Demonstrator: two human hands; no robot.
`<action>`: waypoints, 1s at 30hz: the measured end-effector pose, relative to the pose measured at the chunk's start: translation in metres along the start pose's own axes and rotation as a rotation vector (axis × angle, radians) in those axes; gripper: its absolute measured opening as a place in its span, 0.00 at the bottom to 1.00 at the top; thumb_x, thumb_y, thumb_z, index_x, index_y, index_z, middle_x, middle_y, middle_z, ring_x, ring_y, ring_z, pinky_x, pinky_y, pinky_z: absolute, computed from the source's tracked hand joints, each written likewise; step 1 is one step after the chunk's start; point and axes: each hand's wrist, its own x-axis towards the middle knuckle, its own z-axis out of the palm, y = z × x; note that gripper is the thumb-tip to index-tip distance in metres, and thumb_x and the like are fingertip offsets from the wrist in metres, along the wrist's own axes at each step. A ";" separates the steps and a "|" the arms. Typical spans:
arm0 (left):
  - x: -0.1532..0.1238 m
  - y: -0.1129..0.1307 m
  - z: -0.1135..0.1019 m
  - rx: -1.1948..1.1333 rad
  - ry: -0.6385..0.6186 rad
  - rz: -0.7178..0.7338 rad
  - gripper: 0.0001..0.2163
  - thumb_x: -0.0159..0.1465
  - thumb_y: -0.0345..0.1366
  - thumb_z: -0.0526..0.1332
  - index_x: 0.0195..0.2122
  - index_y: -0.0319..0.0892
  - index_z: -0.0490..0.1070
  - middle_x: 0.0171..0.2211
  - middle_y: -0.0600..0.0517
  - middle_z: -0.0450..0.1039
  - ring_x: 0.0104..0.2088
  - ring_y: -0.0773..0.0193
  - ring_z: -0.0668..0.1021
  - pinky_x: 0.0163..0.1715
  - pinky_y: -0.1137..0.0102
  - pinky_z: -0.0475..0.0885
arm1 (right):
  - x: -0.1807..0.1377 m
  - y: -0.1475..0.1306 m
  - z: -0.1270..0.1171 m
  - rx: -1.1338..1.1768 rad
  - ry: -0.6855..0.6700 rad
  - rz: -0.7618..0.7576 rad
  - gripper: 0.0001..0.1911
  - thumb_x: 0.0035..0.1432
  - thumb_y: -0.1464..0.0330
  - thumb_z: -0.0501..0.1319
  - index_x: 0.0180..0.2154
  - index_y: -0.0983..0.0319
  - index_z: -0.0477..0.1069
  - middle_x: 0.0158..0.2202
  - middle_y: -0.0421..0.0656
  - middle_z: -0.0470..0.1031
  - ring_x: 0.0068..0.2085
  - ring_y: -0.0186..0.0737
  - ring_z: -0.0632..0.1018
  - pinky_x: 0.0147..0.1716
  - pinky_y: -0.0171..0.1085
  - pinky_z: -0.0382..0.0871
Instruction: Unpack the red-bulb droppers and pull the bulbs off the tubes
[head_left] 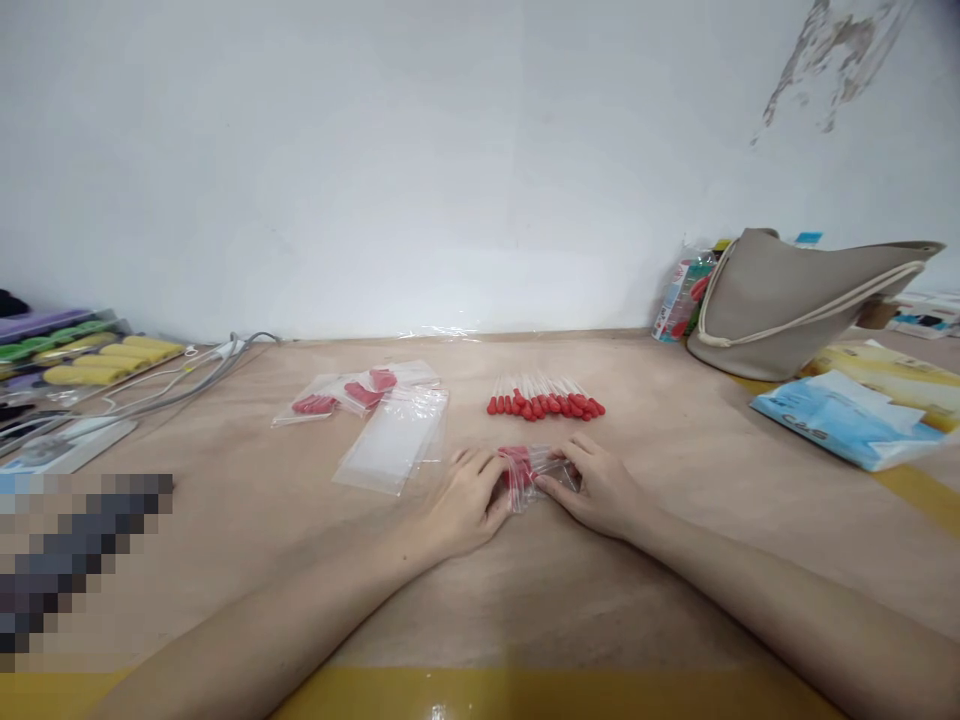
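Observation:
Between my hands lies a small clear plastic bag [519,478] with red-tipped pieces inside, low on the table. My left hand [471,500] grips the bag's left side, fingers and thumb closed on it. At its right end, my right hand [592,485] pinches the plastic between thumb and fingers. Just beyond is a row of red-bulbed droppers [546,402] with thin clear stems pointing at the wall. Left of them lie flat clear bags [394,440] in a stack, and behind those are several filled bags [364,390] with red contents.
At the right stand a grey bag with rope handles [787,305] and a blue tissue pack [855,415]. Along the left edge are yellow rolls [112,360], grey cables [217,370] and a white power strip [71,445]. A white wall [450,200] bounds the table's back.

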 end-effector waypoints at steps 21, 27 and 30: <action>0.003 -0.005 0.001 0.093 -0.076 -0.022 0.08 0.59 0.27 0.52 0.39 0.42 0.61 0.39 0.48 0.66 0.42 0.58 0.70 0.43 0.63 0.68 | 0.001 0.000 -0.005 0.174 -0.149 -0.032 0.13 0.52 0.67 0.60 0.41 0.62 0.67 0.33 0.43 0.65 0.31 0.35 0.67 0.32 0.36 0.64; 0.003 -0.016 -0.005 0.096 -0.073 -0.008 0.06 0.61 0.27 0.50 0.38 0.42 0.61 0.38 0.48 0.66 0.40 0.60 0.70 0.42 0.65 0.68 | 0.001 0.015 -0.007 0.100 -0.076 -0.037 0.20 0.48 0.59 0.64 0.41 0.62 0.67 0.38 0.46 0.66 0.41 0.43 0.68 0.40 0.41 0.64; 0.003 -0.020 -0.007 0.047 -0.077 0.008 0.07 0.62 0.28 0.50 0.40 0.41 0.62 0.39 0.48 0.67 0.41 0.60 0.71 0.43 0.65 0.67 | 0.002 0.019 -0.007 0.098 -0.096 -0.014 0.20 0.49 0.58 0.62 0.42 0.61 0.67 0.38 0.47 0.66 0.41 0.43 0.68 0.39 0.41 0.65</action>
